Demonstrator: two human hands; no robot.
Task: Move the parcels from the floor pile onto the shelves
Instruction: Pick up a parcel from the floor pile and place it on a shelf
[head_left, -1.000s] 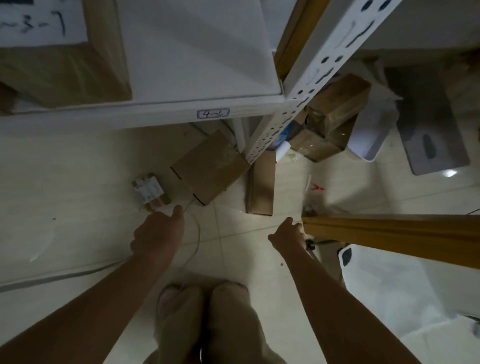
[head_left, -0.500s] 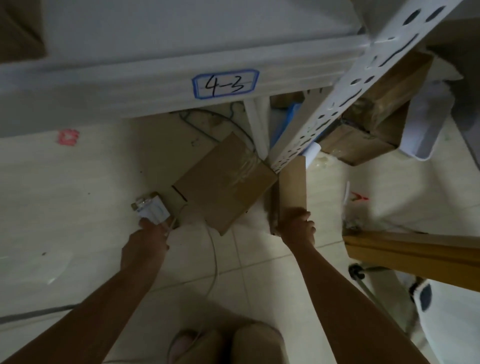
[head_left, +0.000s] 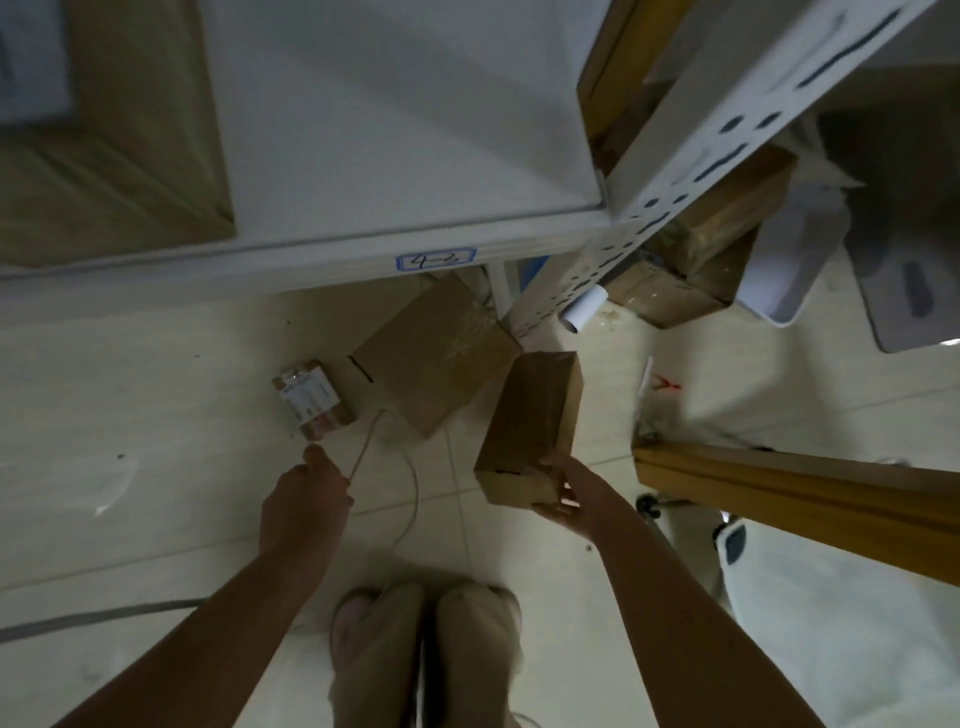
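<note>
Head view: narrow cardboard parcel (head_left: 530, 415) is tilted over the floor (head_left: 130, 415), its near end clamped by my right hand (head_left: 563, 493) fingers. A flat carton (head_left: 436, 358) lies at its 10 o'clock. My left hand (head_left: 306, 499), fingers curled, is at 5 o'clock of a small labelled parcel (head_left: 311, 400); I cannot tell whether it pinches the thin cord (head_left: 366, 441).

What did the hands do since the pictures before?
The right hand gripped the narrow box and lifted it up and closer. The left hand drew back slightly from the small parcel. That parcel and the flat box stayed put.
</note>
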